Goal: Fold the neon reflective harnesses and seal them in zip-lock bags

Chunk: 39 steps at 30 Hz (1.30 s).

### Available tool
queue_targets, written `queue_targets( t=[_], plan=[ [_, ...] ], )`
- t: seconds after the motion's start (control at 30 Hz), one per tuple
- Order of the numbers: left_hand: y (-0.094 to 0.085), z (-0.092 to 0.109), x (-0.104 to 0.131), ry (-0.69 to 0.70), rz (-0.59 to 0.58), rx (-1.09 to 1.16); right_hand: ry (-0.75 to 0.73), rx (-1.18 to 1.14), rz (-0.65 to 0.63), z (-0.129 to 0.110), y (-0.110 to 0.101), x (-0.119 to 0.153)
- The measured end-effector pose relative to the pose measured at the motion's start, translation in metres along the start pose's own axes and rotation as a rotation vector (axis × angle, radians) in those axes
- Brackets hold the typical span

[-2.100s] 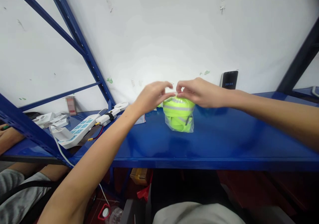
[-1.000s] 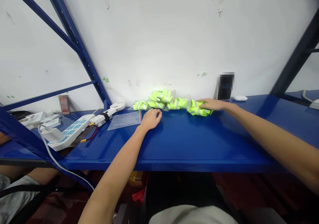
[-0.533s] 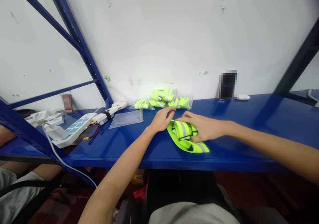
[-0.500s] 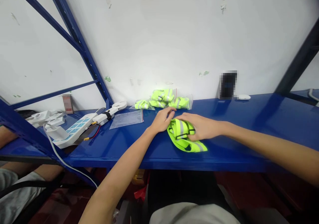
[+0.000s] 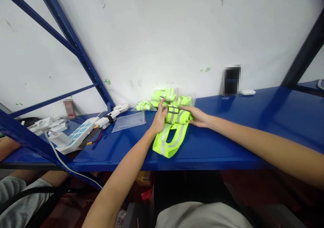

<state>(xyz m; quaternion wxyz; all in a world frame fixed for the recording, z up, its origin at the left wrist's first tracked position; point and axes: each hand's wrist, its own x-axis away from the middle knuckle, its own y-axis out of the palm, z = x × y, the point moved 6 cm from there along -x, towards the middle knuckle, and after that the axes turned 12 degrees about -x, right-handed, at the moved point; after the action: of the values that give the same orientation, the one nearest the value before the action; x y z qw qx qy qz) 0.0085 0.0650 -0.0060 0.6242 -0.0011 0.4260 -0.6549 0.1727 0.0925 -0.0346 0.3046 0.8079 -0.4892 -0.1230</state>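
Observation:
Between my two hands is a neon-yellow reflective strap (image 5: pixel 179 117) with silver stripes, partly bundled, a loop of it hanging toward the table's front edge. A dark rectangular buckle shows on its upper part. My left hand (image 5: pixel 159 118) grips the bundle's left side, fingers pointing up near the buckle. On the right side, my right hand (image 5: pixel 198 116) is closed on it, thumb on top and the other fingers partly hidden. Just behind lie several similar yellow straps in clear bags (image 5: pixel 164 94). A flat clear zip bag (image 5: pixel 129 121) rests left of my left hand.
Left on the blue table (image 5: pixel 227 147) are a white power strip (image 5: pixel 78 135), a small white fan (image 5: pixel 120 108) and a red-black cable (image 5: pixel 96 137). A dark, blurred-out object (image 5: pixel 231 82) and a white case (image 5: pixel 248 92) stand back right. Another person's arm (image 5: pixel 8 147) shows far left.
The strap bundle has been lifted and turned, with its buckle now facing up and its loop hanging to the front left. Both hands now hold it from opposite sides.

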Motion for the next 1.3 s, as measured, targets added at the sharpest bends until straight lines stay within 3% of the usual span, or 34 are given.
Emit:
queue_targets(
  t=[0.17, 0.27, 0.4, 0.47, 0.53, 0.6, 0.8, 0.87, 0.93, 1.03, 1.1, 1.2, 1.3],
  plan=[
    [0.006, 0.036, 0.005, 0.315, 0.028, -0.092, 0.016, -0.165, 0.012, -0.002, 0.004, 0.010],
    [0.007, 0.048, 0.009, 0.517, -0.046, -0.283, 0.060, -0.207, -0.011, 0.003, 0.012, 0.020],
    [0.007, 0.047, 0.009, 0.536, -0.108, -0.404, 0.183, -0.144, -0.038, 0.014, 0.014, 0.031],
    [0.008, 0.048, 0.010, 0.501, -0.077, -0.379, 0.205, -0.049, -0.061, 0.017, 0.012, 0.032],
    [0.009, 0.048, 0.011, 0.419, -0.051, -0.290, 0.135, 0.075, -0.091, 0.015, 0.010, 0.029],
    [0.010, 0.043, 0.009, 0.262, -0.042, -0.115, -0.047, 0.254, -0.092, 0.006, 0.008, 0.025],
    [0.018, 0.007, -0.002, -0.207, 0.001, 0.394, -0.637, 1.049, 0.063, -0.026, 0.003, 0.025],
    [0.023, -0.005, -0.005, -0.318, 0.000, 0.519, -0.804, 1.199, 0.035, -0.033, 0.007, 0.030],
    [0.027, -0.013, -0.004, -0.419, -0.010, 0.649, -0.920, 1.307, -0.085, -0.035, 0.015, 0.035],
    [0.031, -0.018, 0.001, -0.546, -0.129, 0.750, -0.923, 1.358, -0.360, -0.029, 0.030, 0.040],
    [0.034, -0.017, 0.007, -0.611, -0.269, 0.754, -0.879, 1.348, -0.454, -0.025, 0.036, 0.043],
    [0.036, -0.010, 0.013, -0.647, -0.415, 0.747, -0.854, 1.377, -0.454, -0.022, 0.038, 0.046],
    [0.037, -0.001, 0.009, -0.581, -0.387, 0.774, -0.909, 1.401, -0.423, -0.020, 0.036, 0.051]
  ],
)
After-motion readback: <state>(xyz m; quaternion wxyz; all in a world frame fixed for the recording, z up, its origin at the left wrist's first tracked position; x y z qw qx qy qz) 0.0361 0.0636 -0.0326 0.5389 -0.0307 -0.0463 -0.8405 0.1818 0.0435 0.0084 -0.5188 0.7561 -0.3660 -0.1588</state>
